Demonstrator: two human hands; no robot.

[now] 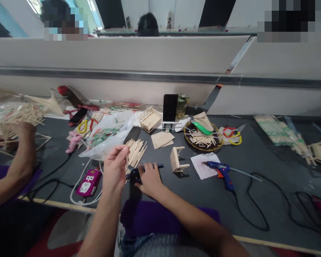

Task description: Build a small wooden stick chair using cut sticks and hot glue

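My left hand [115, 171] is raised with thumb and fingers pinched together on what looks like a short wooden stick [127, 162]. Below and to its right, my right hand [151, 180] rests on a dark blue hand tool [133, 174], its fingers curled over it; the palm hides part of the tool, so its exact kind is unclear. A pile of thin wooden sticks [137, 151] lies just beyond both hands. Farther right stands a small chair-like model made of sticks [176, 160].
A blue glue gun [223, 173] with a trailing cord lies at right. Behind are a round basket [186, 137] of stick pieces, a phone [170, 108] on a stand, a stick-built tray [150, 120] and a plastic bag [123, 125]. At left are a magenta power box [88, 182] and a co-worker's arm [21, 160].
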